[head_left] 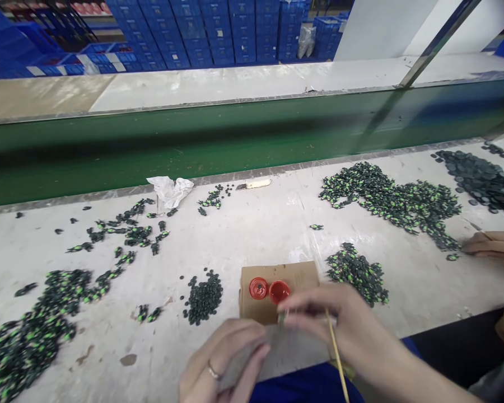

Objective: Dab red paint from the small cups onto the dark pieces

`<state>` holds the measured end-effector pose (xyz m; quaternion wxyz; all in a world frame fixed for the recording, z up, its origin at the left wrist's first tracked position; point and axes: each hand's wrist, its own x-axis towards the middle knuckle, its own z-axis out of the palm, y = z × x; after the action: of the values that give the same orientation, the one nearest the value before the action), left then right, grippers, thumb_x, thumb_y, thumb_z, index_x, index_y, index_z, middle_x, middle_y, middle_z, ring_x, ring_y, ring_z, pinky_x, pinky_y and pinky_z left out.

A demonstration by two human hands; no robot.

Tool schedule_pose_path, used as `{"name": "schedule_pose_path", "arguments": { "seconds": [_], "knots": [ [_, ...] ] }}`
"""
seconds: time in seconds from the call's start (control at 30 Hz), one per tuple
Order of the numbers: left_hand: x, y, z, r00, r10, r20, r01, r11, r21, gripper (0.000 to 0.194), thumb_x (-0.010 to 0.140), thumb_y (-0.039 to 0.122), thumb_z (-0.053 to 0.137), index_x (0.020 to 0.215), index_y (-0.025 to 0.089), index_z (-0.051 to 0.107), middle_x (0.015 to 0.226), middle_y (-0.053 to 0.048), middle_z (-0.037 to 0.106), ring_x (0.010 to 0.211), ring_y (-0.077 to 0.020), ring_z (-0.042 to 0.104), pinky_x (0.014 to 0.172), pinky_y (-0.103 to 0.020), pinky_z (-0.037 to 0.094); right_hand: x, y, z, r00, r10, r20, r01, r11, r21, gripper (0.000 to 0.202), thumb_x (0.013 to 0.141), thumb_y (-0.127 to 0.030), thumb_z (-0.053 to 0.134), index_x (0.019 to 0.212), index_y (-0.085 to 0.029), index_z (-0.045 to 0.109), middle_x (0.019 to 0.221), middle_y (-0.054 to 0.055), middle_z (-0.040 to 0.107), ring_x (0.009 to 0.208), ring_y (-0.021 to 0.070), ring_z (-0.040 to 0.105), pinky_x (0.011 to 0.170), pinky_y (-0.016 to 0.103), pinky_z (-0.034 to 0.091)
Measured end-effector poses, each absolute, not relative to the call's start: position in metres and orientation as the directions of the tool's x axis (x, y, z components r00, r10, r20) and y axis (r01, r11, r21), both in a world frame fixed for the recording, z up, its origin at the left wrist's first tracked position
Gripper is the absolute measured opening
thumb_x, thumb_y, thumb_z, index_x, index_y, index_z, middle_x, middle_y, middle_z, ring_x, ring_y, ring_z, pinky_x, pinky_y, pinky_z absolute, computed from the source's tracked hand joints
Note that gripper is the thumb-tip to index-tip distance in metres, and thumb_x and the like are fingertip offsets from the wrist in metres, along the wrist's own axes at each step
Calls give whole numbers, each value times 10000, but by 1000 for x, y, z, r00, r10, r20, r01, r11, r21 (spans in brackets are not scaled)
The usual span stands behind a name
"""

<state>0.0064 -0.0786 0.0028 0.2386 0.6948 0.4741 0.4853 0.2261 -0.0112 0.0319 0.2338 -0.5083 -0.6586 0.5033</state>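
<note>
My right hand (340, 322) is closed over the cardboard's right side, with a thin wooden stick (336, 355) held across its palm. Thumb and forefinger pinch a tiny dark greenish piece (282, 317), too small to make out fully. Left of it, my left hand (224, 361), with a ring on one finger, is curled closed at the table's front edge; whatever its fingertips hold is hidden. Just beyond both hands lies a piece of cardboard (252, 271) bearing a red lid (258, 288) and a small red cup (279, 291).
Small black discs (204, 296) lie left of the cardboard. Black-and-green pieces are heaped at left (29, 336), right (357, 274) and far right (386, 196). A knife (254, 183) and crumpled tissue (170, 192) lie at the back. Another person's hand (493, 244) is at the right.
</note>
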Motion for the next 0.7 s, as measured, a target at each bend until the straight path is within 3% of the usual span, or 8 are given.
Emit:
{"name": "schedule_pose_path", "arguments": {
  "seconds": [0.07,0.17,0.3,0.37,0.5,0.7],
  "knots": [
    [-8,-78,-5,-59,913,405,551,-308,775,345,893,-15,679,1162,202,679,1052,-19,754,1015,-111,713,983,-185,556,245,16,12,-218,967,-132,545,8,-838,150,964,-322,727,1037,-219,808,984,36,813,870,162,772,768,258,621],
    [-36,-83,-17,-213,930,299,621,-107,776,236,947,88,665,1123,244,676,1060,-11,699,1030,-121,672,984,-206,536,276,52,-19,-93,995,-41,703,36,-711,206,990,-361,707,995,-161,754,915,37,764,818,156,713,797,329,599],
    [-57,-95,-33,-141,943,301,761,-90,642,161,950,112,688,1047,239,670,1012,-14,651,911,-130,648,810,-234,545,293,68,-42,-73,987,141,802,142,-580,311,1012,-465,660,986,-160,717,974,43,704,972,186,661,932,401,557],
    [-57,-100,-41,-83,933,351,822,-135,553,191,937,74,697,1060,217,671,1020,-28,636,925,-146,642,799,-265,542,293,61,-43,-46,966,254,818,182,-545,328,1032,-478,614,1036,-169,722,1050,63,692,1055,211,630,960,422,529],
    [-52,-101,-57,-21,925,379,878,-165,450,255,924,25,693,1121,187,692,1035,-47,616,949,-180,610,854,-349,530,287,40,-37,-55,938,341,797,247,-551,261,1048,-414,581,1038,-208,741,1042,72,701,1008,220,637,843,372,514],
    [-56,-99,-59,80,944,320,882,-217,419,234,935,51,687,1107,208,708,1024,-48,632,929,-183,586,773,-315,552,280,12,-25,-83,940,332,699,292,-652,111,1038,-301,622,1041,-257,724,1045,35,690,967,175,654,812,304,502]
  ]
}}
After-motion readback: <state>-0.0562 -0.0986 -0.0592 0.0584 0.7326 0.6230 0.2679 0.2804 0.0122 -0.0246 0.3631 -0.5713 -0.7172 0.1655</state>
